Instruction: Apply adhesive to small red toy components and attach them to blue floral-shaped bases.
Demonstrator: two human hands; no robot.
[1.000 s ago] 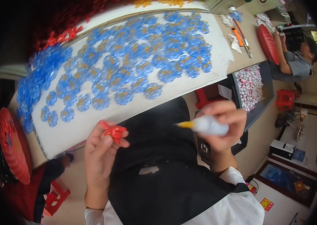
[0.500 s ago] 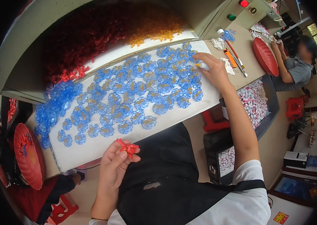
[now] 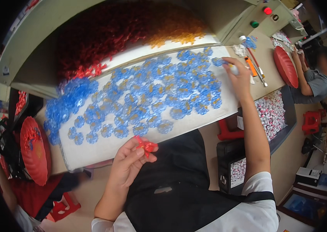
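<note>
My left hand (image 3: 129,157) is closed on a small red plastic figure (image 3: 146,146), held in front of the table's near edge. At the far right of the white board (image 3: 105,152), my right hand (image 3: 240,79) holds a small white bottle (image 3: 233,69) in its curled fingers. Its index fingertip is beside a clear blue plastic flower (image 3: 217,62), perhaps touching it. Many such flowers, most with a yellow-orange piece in the middle, lie spread over the board. Plain blue pieces (image 3: 70,100) are heaped at the board's left end.
Behind the board lie heaps of red pieces (image 3: 90,71) and orange pieces (image 3: 177,36). An orange cutter (image 3: 251,66) and rods lie at right. Red trays (image 3: 35,150) (image 3: 285,66) stand at both sides. A co-worker (image 3: 313,77) sits at far right; bins of white-and-pink pieces (image 3: 269,112) stand below.
The whole view has shifted, so the scene sits farther right and slightly lower. My right fingers have drawn closer together around the bottle. My left hand still holds the red figure.
</note>
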